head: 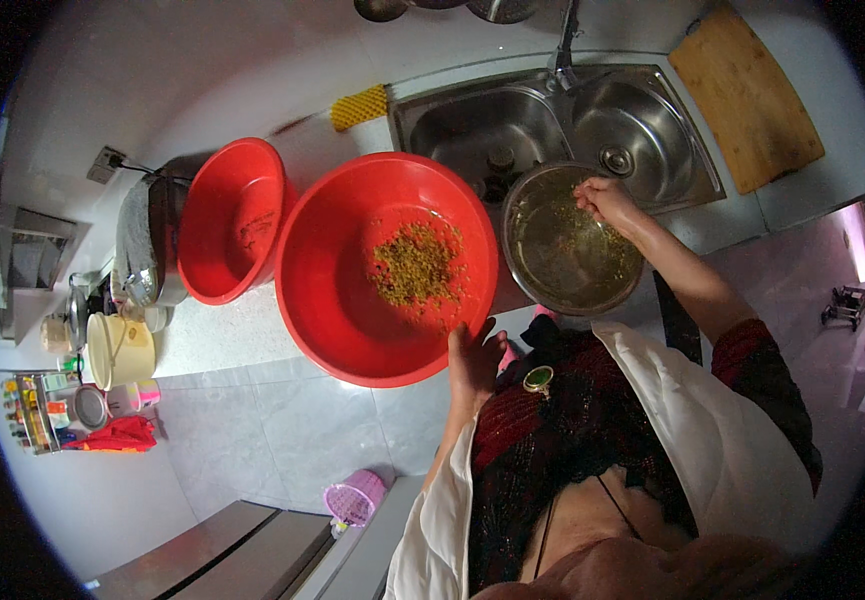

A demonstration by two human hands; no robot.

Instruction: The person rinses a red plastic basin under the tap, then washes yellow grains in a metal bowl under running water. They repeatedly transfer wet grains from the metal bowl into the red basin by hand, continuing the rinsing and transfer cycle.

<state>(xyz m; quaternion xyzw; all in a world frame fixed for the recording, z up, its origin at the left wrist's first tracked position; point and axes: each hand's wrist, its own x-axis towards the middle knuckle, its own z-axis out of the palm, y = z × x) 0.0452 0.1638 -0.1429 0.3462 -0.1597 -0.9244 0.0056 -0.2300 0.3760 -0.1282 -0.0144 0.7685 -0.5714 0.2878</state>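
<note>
My left hand [475, 360] is at the near right rim of a large red plastic basin [327, 300], its thumb against the rim and its fingers spread. In the basin lies a loose heap of chopped yellow-green food bits [415, 262], with crumbs scattered around it. My right hand [606, 201] reaches into a stainless steel bowl [545, 262], fingers curled together close to its far inner side. Whether the fingers hold anything is hidden. Small green bits cling to the bowl's inner wall. The bowl sits right of the basin, overlapping the sink's front edge.
Behind is a double-bowl steel sink [485, 124] with a faucet [563, 67]. A wooden cutting board [747, 101] lies right of it. A yellow textured sponge cloth [359, 107] is at the back. Leftward stand a smaller red basin [226, 217] and a cream bucket [124, 351].
</note>
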